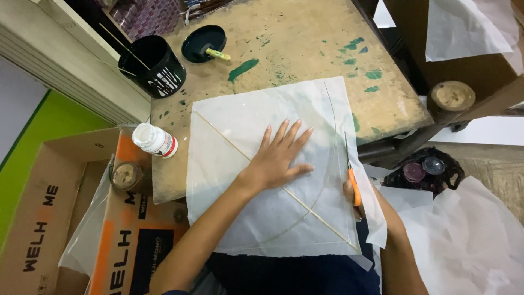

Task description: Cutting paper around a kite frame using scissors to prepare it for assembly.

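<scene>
While the left hand [278, 158] lies flat and open on the white paper [240, 180], the right hand [352, 194] grips orange scissors [352, 175] at the sheet's three o'clock edge.
The paper overhangs the table [305, 49] at six o'clock; if the flat hand slips, I judge the cut could wander or tear.

left hand [275, 161] flat on paper [234, 180]; right hand [349, 192] apparently gripping scissors [352, 175].
</scene>
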